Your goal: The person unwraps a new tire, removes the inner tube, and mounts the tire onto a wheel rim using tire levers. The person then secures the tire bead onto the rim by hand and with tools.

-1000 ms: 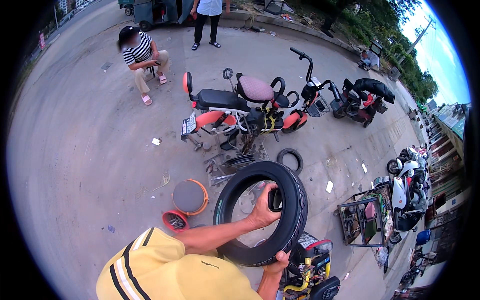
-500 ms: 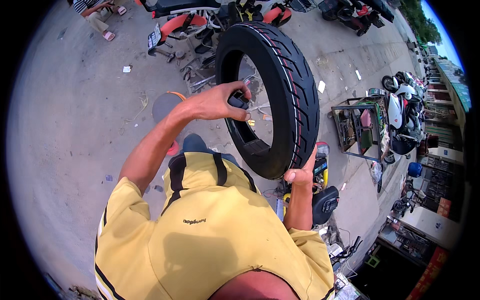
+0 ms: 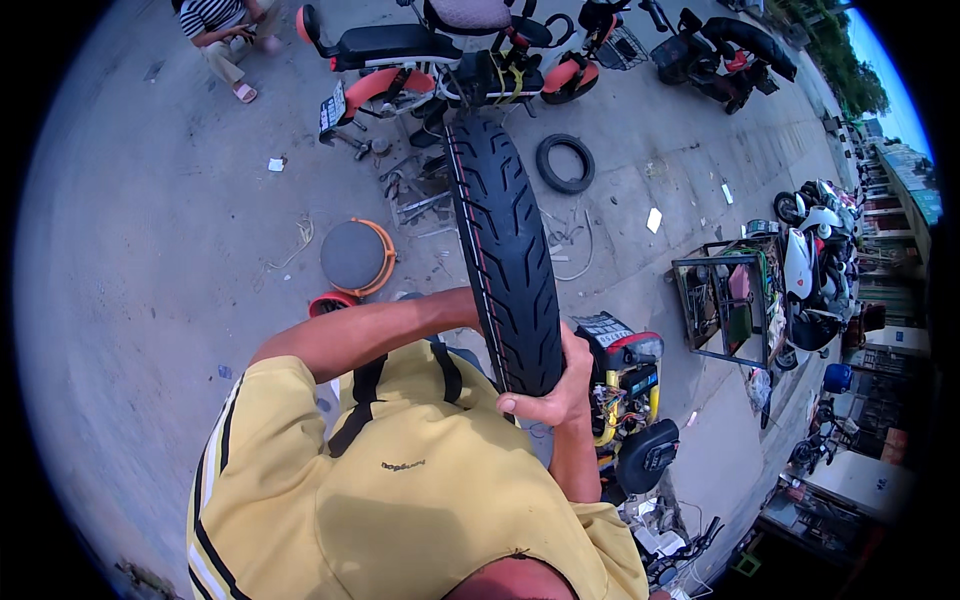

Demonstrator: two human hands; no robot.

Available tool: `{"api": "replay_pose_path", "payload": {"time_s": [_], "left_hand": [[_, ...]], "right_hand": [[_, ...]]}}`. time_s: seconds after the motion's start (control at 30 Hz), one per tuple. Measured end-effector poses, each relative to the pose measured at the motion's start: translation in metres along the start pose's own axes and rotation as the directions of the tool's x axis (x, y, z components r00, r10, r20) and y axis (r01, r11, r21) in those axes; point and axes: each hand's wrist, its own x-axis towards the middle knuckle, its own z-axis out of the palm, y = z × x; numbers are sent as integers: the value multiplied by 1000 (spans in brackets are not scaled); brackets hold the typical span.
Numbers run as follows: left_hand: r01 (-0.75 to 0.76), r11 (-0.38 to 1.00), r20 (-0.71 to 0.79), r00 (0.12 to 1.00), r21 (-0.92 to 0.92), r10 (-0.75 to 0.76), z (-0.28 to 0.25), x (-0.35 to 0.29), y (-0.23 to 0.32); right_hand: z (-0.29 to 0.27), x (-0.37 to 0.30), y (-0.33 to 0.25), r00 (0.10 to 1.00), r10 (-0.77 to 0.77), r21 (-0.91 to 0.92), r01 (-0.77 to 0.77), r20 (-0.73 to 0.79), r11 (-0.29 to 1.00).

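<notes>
A black motorcycle tyre (image 3: pixel 515 260) stands upright in front of my chest, its grooved tread facing me. A white and a red line run along the tread's left side. My right hand (image 3: pixel 555 385) is closed round the tyre's lower end, thumb across the near tread. My left forearm (image 3: pixel 400 325) reaches behind the tyre's left side; the hand itself is hidden there, so its fingers and anything in them cannot be seen.
A round grey-topped stool (image 3: pixel 352 257) with an orange rim stands left of the tyre. Beyond lie another tyre (image 3: pixel 565 163) and metal tools (image 3: pixel 410 190). A red-fendered scooter (image 3: pixel 400 50) is ahead, a metal frame cart (image 3: pixel 728 300) right, a yellow-framed vehicle (image 3: pixel 630 400) near my right arm. A person (image 3: pixel 225 35) sits far left.
The tyre has turned from showing its open ring to showing its tread, and has come lower and left. My left hand, earlier at the ring around something dark, has gone behind it.
</notes>
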Motion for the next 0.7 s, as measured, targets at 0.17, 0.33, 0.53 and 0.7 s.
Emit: {"api": "replay_pose_path", "payload": {"time_s": [0.17,0.33,0.53,0.7], "left_hand": [[207,918,51,978,-337,-202,3,-2,29],[327,433,9,807,-840,-591,12,-11,1],[188,-33,148,638,-982,-756,-54,-106,-17],[-338,-56,-54,307,-939,-950,-156,-233,-91]], "right_hand": [[12,3,14,986,58,112,-41,-155,993],[-2,-5,25,982,133,104,-119,-135,987],[10,-14,33,824,435,388,-291,-362,874],[23,-29,110,627,577,422,-397,-524,815]]}}
